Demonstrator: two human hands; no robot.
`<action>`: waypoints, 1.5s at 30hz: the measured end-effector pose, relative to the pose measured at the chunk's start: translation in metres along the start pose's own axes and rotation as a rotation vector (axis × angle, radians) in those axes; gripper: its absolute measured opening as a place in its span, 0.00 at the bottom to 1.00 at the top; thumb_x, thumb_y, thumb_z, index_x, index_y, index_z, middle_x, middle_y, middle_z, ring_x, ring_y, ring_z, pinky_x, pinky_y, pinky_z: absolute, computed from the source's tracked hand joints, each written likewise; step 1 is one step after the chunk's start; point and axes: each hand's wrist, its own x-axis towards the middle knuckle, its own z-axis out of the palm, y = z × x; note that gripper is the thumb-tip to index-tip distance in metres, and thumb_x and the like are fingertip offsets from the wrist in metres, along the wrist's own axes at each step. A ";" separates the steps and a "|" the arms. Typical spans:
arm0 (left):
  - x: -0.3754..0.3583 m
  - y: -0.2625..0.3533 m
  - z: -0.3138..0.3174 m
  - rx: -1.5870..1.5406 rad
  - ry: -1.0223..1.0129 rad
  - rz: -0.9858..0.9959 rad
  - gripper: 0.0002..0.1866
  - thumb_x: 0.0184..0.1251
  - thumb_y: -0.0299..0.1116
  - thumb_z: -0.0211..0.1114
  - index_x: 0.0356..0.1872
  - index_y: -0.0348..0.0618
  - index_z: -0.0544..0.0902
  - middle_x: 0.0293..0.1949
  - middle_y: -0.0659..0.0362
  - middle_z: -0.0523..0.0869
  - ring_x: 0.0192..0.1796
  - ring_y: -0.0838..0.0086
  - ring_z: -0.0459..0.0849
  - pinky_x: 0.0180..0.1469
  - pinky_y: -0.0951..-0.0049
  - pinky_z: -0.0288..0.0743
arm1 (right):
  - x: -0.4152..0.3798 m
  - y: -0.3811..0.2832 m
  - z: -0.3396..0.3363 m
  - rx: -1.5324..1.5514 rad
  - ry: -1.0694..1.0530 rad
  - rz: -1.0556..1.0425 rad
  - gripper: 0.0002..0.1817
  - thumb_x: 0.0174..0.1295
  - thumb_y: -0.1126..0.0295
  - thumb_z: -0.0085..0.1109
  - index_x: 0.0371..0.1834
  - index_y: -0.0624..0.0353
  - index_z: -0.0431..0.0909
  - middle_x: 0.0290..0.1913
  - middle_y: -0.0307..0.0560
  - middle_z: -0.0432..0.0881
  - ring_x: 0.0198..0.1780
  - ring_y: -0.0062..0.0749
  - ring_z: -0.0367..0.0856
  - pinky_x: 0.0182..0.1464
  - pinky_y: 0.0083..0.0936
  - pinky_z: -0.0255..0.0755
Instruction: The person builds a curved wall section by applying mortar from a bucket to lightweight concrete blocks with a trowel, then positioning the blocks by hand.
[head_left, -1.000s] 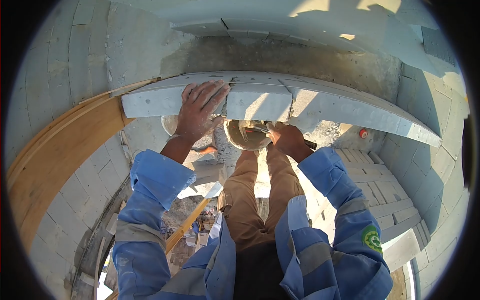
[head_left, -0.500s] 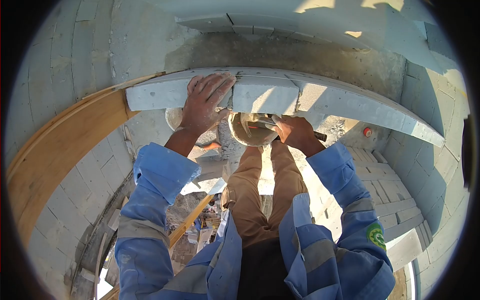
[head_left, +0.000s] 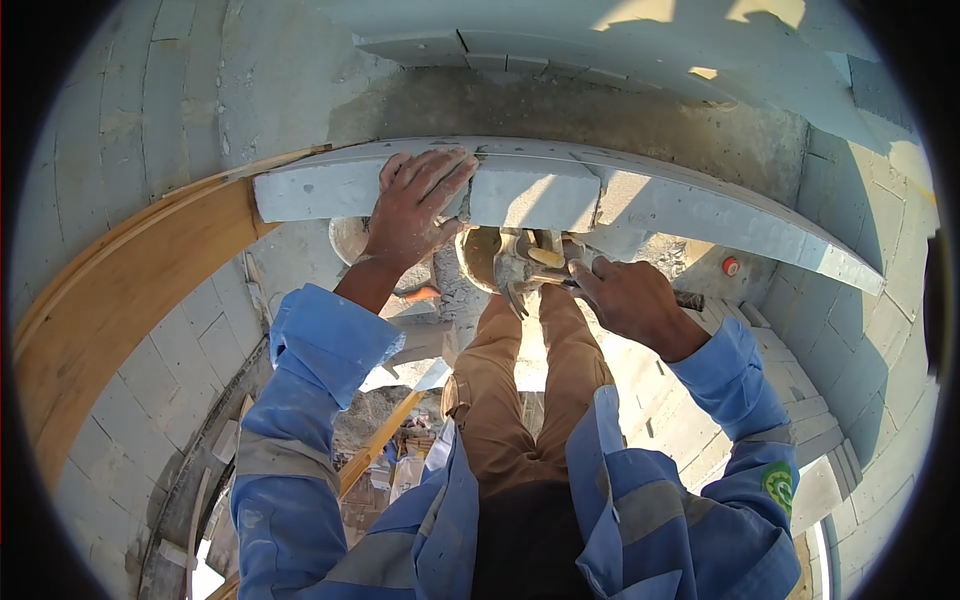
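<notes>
One claw hammer (head_left: 510,268) sits in my right hand (head_left: 632,300), fingers curled closed around the handle, its head overlapping one round bucket (head_left: 477,252) below the block edge as I view it. I lay my left hand (head_left: 415,205) on a course of pale masonry blocks (head_left: 545,197), fingers extended, slightly apart over the top edge, thumb held wide. At least three blocks show in that course; one wooden panel (head_left: 150,285) meets its left end. One orange-handled tool (head_left: 417,294) shows below my left wrist.
</notes>
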 end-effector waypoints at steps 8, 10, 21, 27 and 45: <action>-0.002 -0.001 0.003 -0.020 0.009 0.013 0.51 0.35 0.31 0.81 0.72 0.59 0.74 0.71 0.65 0.74 0.72 0.67 0.71 0.76 0.53 0.56 | -0.006 0.002 -0.015 0.036 0.023 -0.003 0.21 0.72 0.57 0.56 0.60 0.58 0.77 0.41 0.51 0.83 0.32 0.46 0.87 0.31 0.42 0.81; -0.001 -0.004 0.002 0.006 0.005 0.012 0.49 0.37 0.32 0.79 0.72 0.59 0.74 0.71 0.65 0.75 0.72 0.67 0.70 0.76 0.52 0.56 | -0.009 -0.007 -0.012 0.148 -0.070 0.019 0.21 0.71 0.60 0.55 0.63 0.58 0.76 0.42 0.51 0.84 0.31 0.46 0.86 0.31 0.42 0.81; -0.001 -0.006 0.002 0.020 0.010 0.024 0.50 0.39 0.33 0.81 0.73 0.63 0.73 0.71 0.67 0.73 0.71 0.67 0.71 0.76 0.54 0.56 | -0.032 -0.003 0.002 0.217 0.068 0.070 0.21 0.66 0.54 0.64 0.56 0.54 0.80 0.35 0.45 0.83 0.31 0.43 0.86 0.29 0.42 0.79; 0.009 0.018 -0.002 -0.002 -0.027 -0.041 0.49 0.53 0.51 0.77 0.77 0.53 0.66 0.74 0.60 0.69 0.75 0.62 0.66 0.78 0.47 0.49 | -0.055 -0.001 0.007 0.176 -0.187 -0.005 0.18 0.71 0.63 0.55 0.59 0.59 0.73 0.38 0.51 0.84 0.32 0.49 0.87 0.30 0.46 0.79; 0.106 0.064 0.056 0.376 -0.089 -0.300 0.33 0.79 0.62 0.41 0.77 0.57 0.65 0.76 0.60 0.68 0.81 0.63 0.58 0.79 0.31 0.32 | -0.046 0.034 -0.031 -0.041 -0.169 -0.165 0.18 0.70 0.61 0.57 0.59 0.57 0.79 0.36 0.50 0.84 0.29 0.45 0.86 0.29 0.42 0.80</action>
